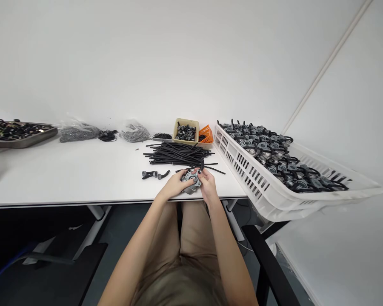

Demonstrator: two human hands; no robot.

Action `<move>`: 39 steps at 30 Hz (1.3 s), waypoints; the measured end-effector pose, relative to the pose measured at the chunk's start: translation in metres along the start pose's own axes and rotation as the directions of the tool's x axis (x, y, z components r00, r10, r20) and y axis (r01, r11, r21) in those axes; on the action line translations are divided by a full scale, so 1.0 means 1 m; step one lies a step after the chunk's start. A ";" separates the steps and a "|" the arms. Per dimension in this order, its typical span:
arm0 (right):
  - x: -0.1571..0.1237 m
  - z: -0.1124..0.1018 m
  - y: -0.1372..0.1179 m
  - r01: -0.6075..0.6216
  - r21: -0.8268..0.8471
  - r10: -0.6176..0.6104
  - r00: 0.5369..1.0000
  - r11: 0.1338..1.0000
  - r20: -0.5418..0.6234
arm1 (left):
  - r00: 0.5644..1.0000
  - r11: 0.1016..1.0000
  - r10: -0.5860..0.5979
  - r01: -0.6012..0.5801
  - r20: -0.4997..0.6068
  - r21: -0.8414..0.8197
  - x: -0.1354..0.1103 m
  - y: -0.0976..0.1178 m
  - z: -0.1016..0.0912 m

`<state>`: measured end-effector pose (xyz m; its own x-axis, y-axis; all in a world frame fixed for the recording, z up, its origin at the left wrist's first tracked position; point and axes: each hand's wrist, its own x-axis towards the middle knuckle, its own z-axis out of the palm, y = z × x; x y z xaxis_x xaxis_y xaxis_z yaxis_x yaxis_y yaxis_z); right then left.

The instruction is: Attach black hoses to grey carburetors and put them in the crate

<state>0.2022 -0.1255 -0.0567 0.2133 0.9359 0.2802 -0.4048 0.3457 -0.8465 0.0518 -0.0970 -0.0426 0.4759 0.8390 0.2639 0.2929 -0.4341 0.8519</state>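
My left hand (pixel 176 184) is closed around a grey metal carburetor (pixel 191 183) at the table's front edge, its thumb lying across the face. On the other side, my right hand (pixel 208 183) pinches a short black rubber hose (pixel 202 164) that sticks up at the carburetor's upper right. Whether the hose is joined to the body is hidden by my fingers. Just left of my hands lie a few short black hoses with grey caps (pixel 150 174). Behind them a pile of long black tubes (pixel 178 154) lies across the table.
A white crate (pixel 239 172) heaped with carburetors stands at right. Along the wall are a cream bin (pixel 196 135) of capped hoses, an orange basket (pixel 207 132), bags of small parts (pixel 134 132), black rings (pixel 107 135) and a metal tray (pixel 35 138). A chair armrest (pixel 268 263) is low right.
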 end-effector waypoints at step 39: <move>0.003 -0.005 -0.003 -0.073 0.271 0.083 0.996 0.960 -0.026 | 0.999 0.999 -0.040 0.040 -0.011 -0.008 -0.001 0.004 0.000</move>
<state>0.2085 -0.1241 -0.0553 0.2019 0.9594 0.1971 -0.6449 0.2817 -0.7104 0.0522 -0.0999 -0.0392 0.4548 0.8593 0.2342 0.3049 -0.3972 0.8656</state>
